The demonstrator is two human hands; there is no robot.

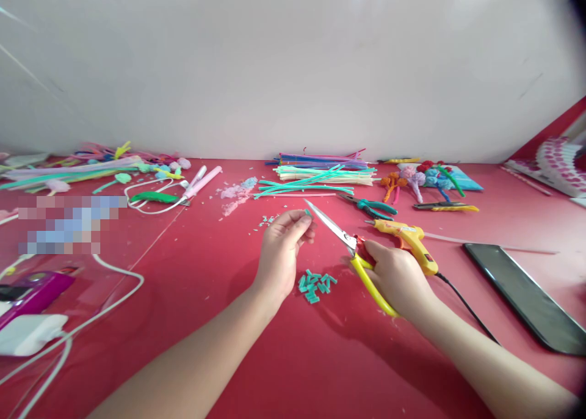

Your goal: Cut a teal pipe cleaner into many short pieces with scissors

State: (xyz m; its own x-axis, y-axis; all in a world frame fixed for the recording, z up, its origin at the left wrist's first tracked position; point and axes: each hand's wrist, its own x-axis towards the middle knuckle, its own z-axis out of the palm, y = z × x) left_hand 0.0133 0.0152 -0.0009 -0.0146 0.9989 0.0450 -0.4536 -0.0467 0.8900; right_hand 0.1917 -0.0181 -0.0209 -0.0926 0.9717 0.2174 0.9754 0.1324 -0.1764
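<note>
Head view of a red tabletop (293,370) with both hands at work. The left hand (280,254) is raised a little above the surface, its fingers (300,222) pinched shut on a tiny teal stub (308,212) that barely shows past the fingertips. The right hand (397,278) is closed around the yellow handles of the scissors (341,234); the blades look almost shut, and their long axis runs from the hand toward the far left, the tip lying just beside the stub — the stub sits immediately left of the blade tip. The left hand is the nearer one to the stub; the right reaches it only through the blades. Between the hands, near the wrists, lies a small heap of teal cut pieces (315,284). Just right of the scissors rests a yellow glue gun (409,242) with its black cord trailing near and right. Farther off lie a bundle of coloured pipe cleaners (320,173), teal-handled pliers (373,207) and finished pipe-cleaner flowers (423,178). A dark phone (526,297) lies at the right. No brand, label or writing can be read — one patch at the left is blurred out.
</note>
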